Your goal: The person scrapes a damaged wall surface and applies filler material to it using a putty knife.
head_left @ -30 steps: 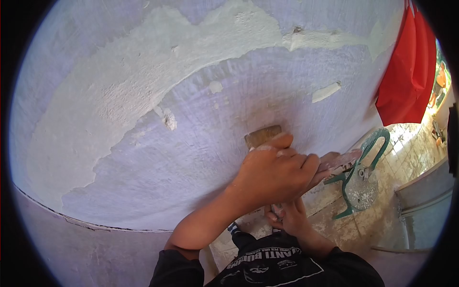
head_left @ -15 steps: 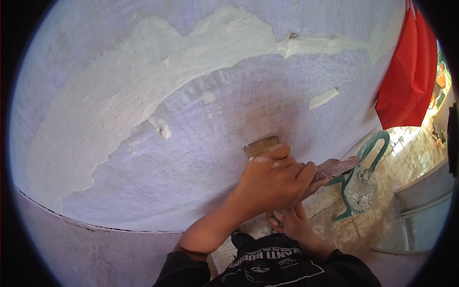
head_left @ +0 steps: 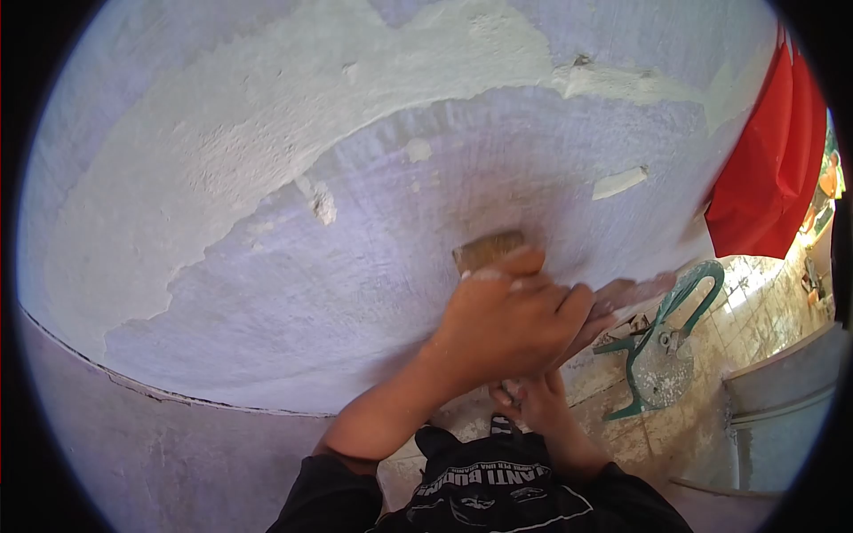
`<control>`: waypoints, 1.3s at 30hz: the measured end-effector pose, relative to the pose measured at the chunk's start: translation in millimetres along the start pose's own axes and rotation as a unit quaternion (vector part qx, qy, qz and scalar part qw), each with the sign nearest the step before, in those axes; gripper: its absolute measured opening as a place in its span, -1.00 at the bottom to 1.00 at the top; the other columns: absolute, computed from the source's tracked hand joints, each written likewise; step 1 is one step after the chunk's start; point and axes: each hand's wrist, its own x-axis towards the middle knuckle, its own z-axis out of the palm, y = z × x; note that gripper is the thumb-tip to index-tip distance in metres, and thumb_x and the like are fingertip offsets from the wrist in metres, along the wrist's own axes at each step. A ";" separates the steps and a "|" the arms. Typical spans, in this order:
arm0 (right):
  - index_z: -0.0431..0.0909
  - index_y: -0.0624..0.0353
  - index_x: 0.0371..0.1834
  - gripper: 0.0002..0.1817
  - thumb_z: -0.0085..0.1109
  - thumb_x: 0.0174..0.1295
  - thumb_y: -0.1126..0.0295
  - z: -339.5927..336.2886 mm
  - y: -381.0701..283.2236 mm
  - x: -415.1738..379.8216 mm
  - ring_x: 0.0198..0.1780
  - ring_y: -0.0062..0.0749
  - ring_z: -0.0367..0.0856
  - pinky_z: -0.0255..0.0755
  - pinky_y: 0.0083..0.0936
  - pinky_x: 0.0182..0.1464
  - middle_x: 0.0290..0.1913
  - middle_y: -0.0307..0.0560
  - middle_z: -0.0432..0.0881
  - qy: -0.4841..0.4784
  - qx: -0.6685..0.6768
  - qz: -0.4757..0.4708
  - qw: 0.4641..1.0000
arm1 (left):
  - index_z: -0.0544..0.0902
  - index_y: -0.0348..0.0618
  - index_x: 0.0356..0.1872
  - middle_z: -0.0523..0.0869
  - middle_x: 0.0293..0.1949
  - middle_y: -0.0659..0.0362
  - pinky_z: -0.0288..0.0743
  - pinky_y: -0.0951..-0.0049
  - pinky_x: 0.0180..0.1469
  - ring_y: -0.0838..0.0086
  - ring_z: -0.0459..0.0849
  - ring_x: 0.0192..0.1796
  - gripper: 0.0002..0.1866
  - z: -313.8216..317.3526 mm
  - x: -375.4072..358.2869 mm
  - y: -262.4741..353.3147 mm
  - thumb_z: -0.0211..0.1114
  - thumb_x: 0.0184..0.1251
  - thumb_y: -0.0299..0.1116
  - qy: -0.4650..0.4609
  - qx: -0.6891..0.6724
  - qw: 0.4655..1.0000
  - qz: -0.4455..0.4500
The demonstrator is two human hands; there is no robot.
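Note:
My left hand (head_left: 511, 324) is closed round a brown, straight-edged block (head_left: 489, 251) that looks like wood, its edge up against the wall. From under this hand a dusty, pinkish-brown bar-shaped piece (head_left: 631, 293) sticks out to the right, blurred by motion. My right hand (head_left: 542, 407) sits just below, close to my body, its fingers curled in; what they hold is mostly hidden. The wall (head_left: 382, 275) is pale purple, with a broad band of pale filler (head_left: 240, 151) curving across it and a few small filled or chipped spots.
A red cloth (head_left: 769, 169) hangs at the right end of the wall. Beneath it, a green-framed seat (head_left: 662, 364) spattered with white stands on the dirty tiled floor (head_left: 622, 444). A pale ledged structure (head_left: 782, 400) is at the lower right.
The view has shifted slightly, so the wall marks and red cloth sit farther right. My left hand keeps its hold on the block against the wall, with motion blur showing.

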 end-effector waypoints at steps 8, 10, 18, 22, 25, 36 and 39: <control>0.28 0.12 -0.22 -0.72 -0.25 0.55 0.15 -6.6 17.9 -2.8 -0.53 -0.60 0.31 0.11 -0.71 -0.63 -0.47 -0.26 0.28 0.009 -0.025 0.010 1.000 | 0.53 -0.02 -0.62 0.48 -0.78 0.30 0.36 0.54 -0.38 0.49 0.42 -0.69 -0.65 10.6 -16.3 0.2 0.34 0.22 -0.07 -0.030 0.015 0.999 0.018; 0.28 0.11 -0.22 -0.71 -0.25 0.55 0.14 -5.5 9.3 -0.2 -0.53 -0.62 0.31 0.11 -0.71 -0.64 -0.47 -0.26 0.29 0.016 -0.006 0.014 1.000 | 0.53 0.00 -0.64 0.46 -0.77 0.34 0.32 0.54 -0.43 0.51 0.36 -0.71 -0.66 8.3 -7.2 -1.1 0.39 0.16 -0.06 -0.008 0.024 0.999 0.021; 0.28 0.14 -0.14 -0.68 -0.26 0.55 0.09 3.9 -7.9 -16.7 -0.58 -0.64 0.27 0.08 -0.74 -0.67 -0.50 -0.23 0.29 0.016 -0.012 0.046 0.999 | 0.47 0.02 -0.68 0.45 -0.79 0.33 0.30 0.53 -0.48 0.50 0.36 -0.72 -0.61 3.4 -1.7 5.2 0.38 0.19 -0.06 -0.046 -0.011 0.999 -0.003; 0.27 0.17 -0.15 -0.65 -0.24 0.54 0.07 8.3 -5.3 -15.8 -0.61 -0.64 0.26 0.07 -0.73 -0.68 -0.53 -0.23 0.28 -0.009 0.022 0.035 0.999 | 0.48 0.03 -0.69 0.46 -0.79 0.32 0.30 0.52 -0.49 0.48 0.35 -0.72 -0.62 4.2 -3.2 6.6 0.38 0.18 -0.05 -0.054 -0.010 0.998 -0.004; 0.26 0.20 -0.23 -0.63 -0.23 0.54 0.07 17.1 -5.3 -17.0 -0.62 -0.63 0.26 0.06 -0.71 -0.69 -0.57 -0.24 0.26 0.017 0.033 0.037 0.999 | 0.48 0.03 -0.69 0.46 -0.80 0.32 0.30 0.51 -0.49 0.46 0.34 -0.72 -0.62 -2.5 -3.3 6.2 0.38 0.19 -0.07 -0.074 -0.012 0.997 -0.003; 0.28 0.20 -0.43 -0.60 -0.22 0.54 0.18 22.0 -19.1 -17.7 -0.64 -0.64 0.24 0.03 -0.70 -0.69 -0.59 -0.25 0.27 0.038 -0.005 0.017 0.999 | 0.52 0.00 -0.65 0.51 -0.77 0.31 0.28 0.54 -0.43 0.46 0.35 -0.73 -0.65 0.4 0.4 6.9 0.38 0.19 -0.08 -0.045 -0.038 0.998 -0.006; 0.29 0.20 -0.40 -0.63 -0.23 0.55 0.18 21.2 -20.6 -19.3 -0.62 -0.62 0.26 0.04 -0.71 -0.68 -0.56 -0.27 0.26 0.011 -0.016 0.023 1.000 | 0.49 0.01 -0.67 0.49 -0.78 0.32 0.28 0.53 -0.43 0.46 0.36 -0.73 -0.64 0.9 -1.1 8.2 0.38 0.19 -0.09 -0.044 -0.042 0.998 -0.021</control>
